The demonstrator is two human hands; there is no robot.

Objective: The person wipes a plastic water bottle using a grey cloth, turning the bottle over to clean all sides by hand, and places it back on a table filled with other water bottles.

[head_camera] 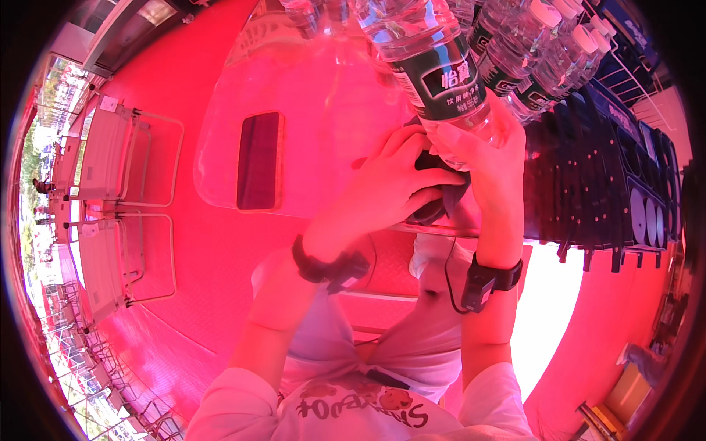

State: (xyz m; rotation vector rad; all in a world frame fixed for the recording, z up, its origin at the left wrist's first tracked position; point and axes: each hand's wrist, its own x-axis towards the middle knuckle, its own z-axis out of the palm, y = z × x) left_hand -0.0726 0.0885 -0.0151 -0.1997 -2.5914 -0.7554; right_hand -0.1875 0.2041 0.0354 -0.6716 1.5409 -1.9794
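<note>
My right hand (pixel 491 146) grips the lower end of a clear plastic water bottle (pixel 436 71), which is tilted and has a dark green label. Just left of it, my left hand (pixel 397 171) has its fingers curled over a bunched dark cloth (pixel 433 206) near the table's front edge. The palm hides much of that cloth. Both wrists wear black straps with small devices. To the left, a smartphone (pixel 260 161) with a dark screen lies flat on the table (pixel 325 127), which looks red under the tinted light.
Several more water bottles (pixel 529 60) stand grouped at the upper right. Beside them is a dark slatted rack or crate (pixel 579 171). Folding chairs (pixel 105 149) stand on the red floor (pixel 204 259) at the left. A cable hangs from my right wrist device (pixel 479 289).
</note>
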